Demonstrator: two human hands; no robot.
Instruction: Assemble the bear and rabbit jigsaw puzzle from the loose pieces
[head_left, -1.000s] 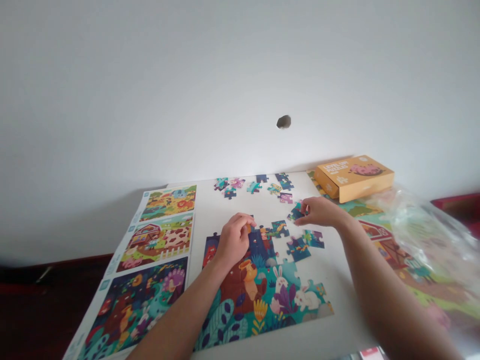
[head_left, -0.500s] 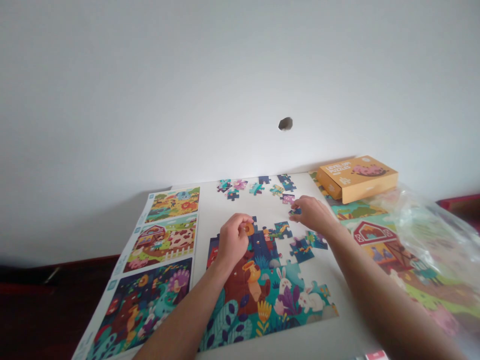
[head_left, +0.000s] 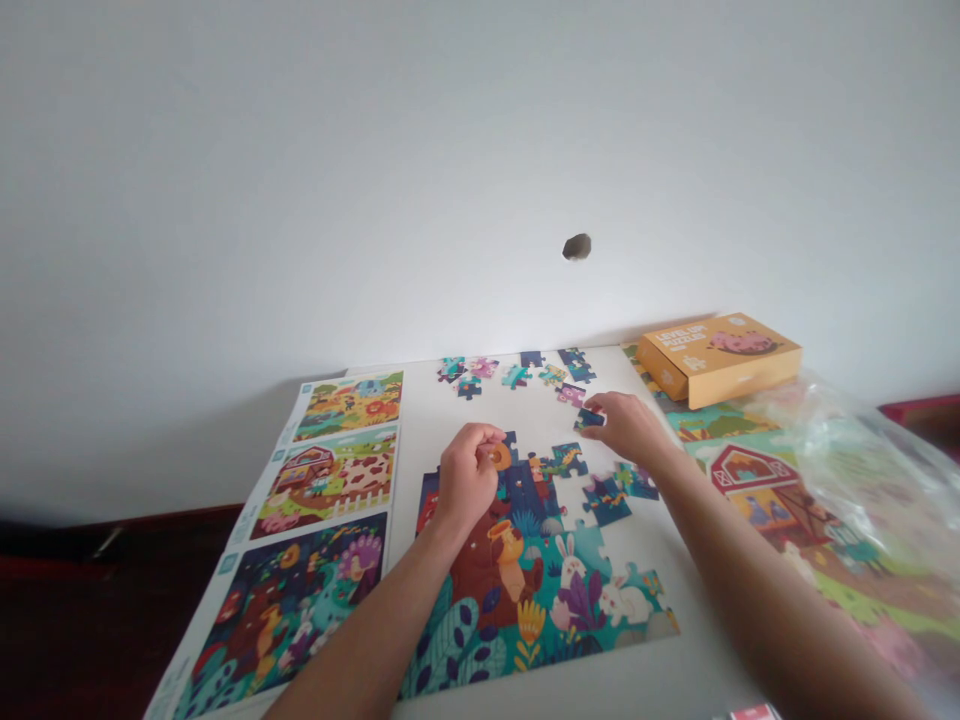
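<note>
Puzzle (head_left: 544, 590), one, partly joined: pinching one dark-blue piece (head_left: 589, 420) in the right hand (head_left: 628, 428); resting the left hand (head_left: 470, 472), curled, on one moon piece (head_left: 501, 458), grip unclear.

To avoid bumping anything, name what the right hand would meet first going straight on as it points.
Beyond the dark blue piece at its fingertips, the right hand would probably meet the pink piece first, though its height is unclear.

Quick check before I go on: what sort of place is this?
Likely an ordinary indoor room, perhaps a home, though the view can't confirm that. A white tabletop holds a partly built jigsaw and a yellow box marked as puzzles.
</note>
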